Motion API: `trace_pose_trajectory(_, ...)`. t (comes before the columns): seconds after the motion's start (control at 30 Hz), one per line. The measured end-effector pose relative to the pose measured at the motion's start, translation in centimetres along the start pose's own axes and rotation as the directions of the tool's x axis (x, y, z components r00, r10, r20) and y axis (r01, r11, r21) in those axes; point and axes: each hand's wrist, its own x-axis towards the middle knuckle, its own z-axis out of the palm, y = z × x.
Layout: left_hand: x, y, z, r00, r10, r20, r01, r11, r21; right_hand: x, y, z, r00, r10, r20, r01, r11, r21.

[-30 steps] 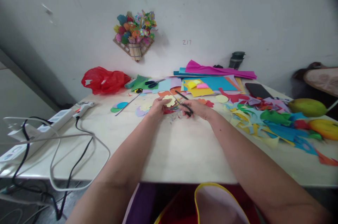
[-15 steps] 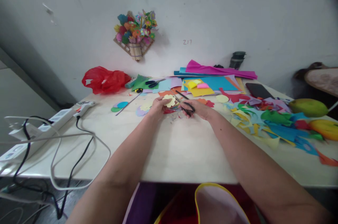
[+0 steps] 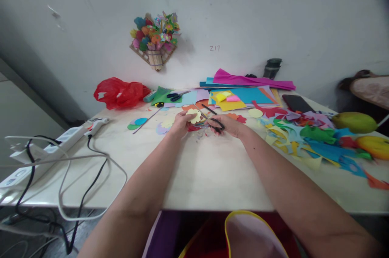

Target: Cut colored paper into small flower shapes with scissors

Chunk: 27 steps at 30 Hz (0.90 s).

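Observation:
A pale yellow paper flower with a scalloped edge is pinched between the thumb and fingers of my left hand. My right hand grips the black handles of a pair of scissors. Their blades point up and left, close beside the flower's right edge; I cannot tell whether they touch it. Small paper snippets lie on the table below my hands. Red and orange paper flowers lie right of the scissors.
Colourful paper scraps cover the right side, near a phone and mango-like fruit. Paper sheets and a second pair of scissors lie behind. A red plastic bag and a power strip with cables occupy the left.
The scissor blades look further apart and reach higher to the left beside the flower. Both hands stay in nearly the same place, still holding the flower and the scissors.

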Motion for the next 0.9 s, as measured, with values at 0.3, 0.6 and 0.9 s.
trace_pose_trajectory(0.3,0.17,-0.15,-0.14,1.000,0.009,-0.005,-0.009,1.000,-0.009,-0.17,-0.23,0.07,1.000,-0.002,0.000,0.002,0.999,-0.049)
trace_pose_trajectory(0.6,0.00,-0.01,0.05,1.000,0.005,-0.010,-0.005,1.000,-0.012,-0.04,0.10,-0.09,1.000,-0.015,0.017,0.016,1.000,-0.022)
trace_pose_trajectory(0.9,-0.06,0.13,0.13,1.000,0.011,-0.027,-0.012,1.000,-0.027,-0.06,-0.03,-0.14,0.999,-0.028,0.027,0.028,1.000,-0.006)
